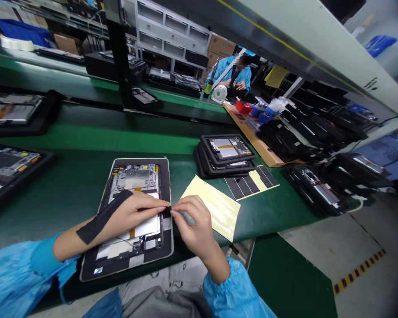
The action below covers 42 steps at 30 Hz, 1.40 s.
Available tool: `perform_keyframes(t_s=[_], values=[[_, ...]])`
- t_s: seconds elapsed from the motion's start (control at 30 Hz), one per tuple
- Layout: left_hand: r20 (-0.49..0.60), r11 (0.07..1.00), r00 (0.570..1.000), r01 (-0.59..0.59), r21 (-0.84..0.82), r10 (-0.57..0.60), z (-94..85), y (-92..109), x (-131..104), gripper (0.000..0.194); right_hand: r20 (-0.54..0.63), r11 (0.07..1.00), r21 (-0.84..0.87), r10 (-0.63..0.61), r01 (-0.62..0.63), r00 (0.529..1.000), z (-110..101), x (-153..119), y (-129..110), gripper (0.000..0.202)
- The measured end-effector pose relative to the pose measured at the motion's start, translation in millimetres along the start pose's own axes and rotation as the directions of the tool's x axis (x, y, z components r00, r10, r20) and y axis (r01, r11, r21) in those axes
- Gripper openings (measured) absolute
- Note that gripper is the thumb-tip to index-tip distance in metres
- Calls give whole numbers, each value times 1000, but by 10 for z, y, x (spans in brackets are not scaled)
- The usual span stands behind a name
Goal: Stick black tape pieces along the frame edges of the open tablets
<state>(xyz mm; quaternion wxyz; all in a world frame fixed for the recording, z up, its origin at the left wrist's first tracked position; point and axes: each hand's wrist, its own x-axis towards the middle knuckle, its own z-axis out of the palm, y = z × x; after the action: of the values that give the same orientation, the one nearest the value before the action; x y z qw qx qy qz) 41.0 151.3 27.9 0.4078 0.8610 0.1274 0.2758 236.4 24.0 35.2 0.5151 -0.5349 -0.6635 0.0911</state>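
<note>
An opened tablet [132, 179] with bare circuit board and battery lies in a black foam tray [166, 176] in front of me. My left hand [132, 214] reaches over the tablet, thumb and finger closed in a pinch. A black adhesive strip [102, 218] lies across the back of that hand and wrist. My right hand [195, 223] pinches from the other side, its fingertips almost meeting the left ones. Between them, over the tray's right edge, is a small black piece [168, 209], possibly tape; its shape is mostly hidden by the fingers.
A yellow backing sheet [215, 205] lies right of the tray, with a sheet of black strips [252, 182] beyond. Stacked foam trays [225, 154] hold more tablets. Other trays [13, 176] stand left. A co-worker [234, 73] sits across, near a small white fan [219, 93].
</note>
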Motion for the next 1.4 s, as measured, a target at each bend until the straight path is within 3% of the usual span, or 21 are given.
perform_keyframes(t_s=[0.23,0.47,0.7,0.8,0.9,1.03,1.13,1.23,1.4], values=[[-30,998,999,-16,60,17,23,14,35,34,31,957,168,233,-235,972,-18,-14,-27,11],[19,996,997,80,-33,-79,14,56,106,36,238,685,412,556,-601,797,-33,69,37,20],[86,941,961,274,-197,-262,55,92,108,81,242,452,598,685,-661,687,-14,107,25,24],[117,937,956,289,-197,-270,23,58,85,70,282,331,656,726,-678,627,-23,92,-8,28],[152,964,966,229,-137,-208,-39,-7,75,56,368,199,689,733,-697,572,-25,75,-55,37],[174,999,984,32,13,-34,-150,-132,137,40,438,69,713,733,-698,520,8,17,-133,46],[245,989,964,-126,72,105,-244,-201,241,21,381,102,737,753,-668,536,58,-55,-182,49],[289,976,939,-209,58,184,-324,-221,336,22,373,140,726,742,-673,557,95,-106,-208,48],[306,964,922,-263,49,236,-376,-207,372,23,539,15,673,675,-740,504,86,-52,-211,46]])
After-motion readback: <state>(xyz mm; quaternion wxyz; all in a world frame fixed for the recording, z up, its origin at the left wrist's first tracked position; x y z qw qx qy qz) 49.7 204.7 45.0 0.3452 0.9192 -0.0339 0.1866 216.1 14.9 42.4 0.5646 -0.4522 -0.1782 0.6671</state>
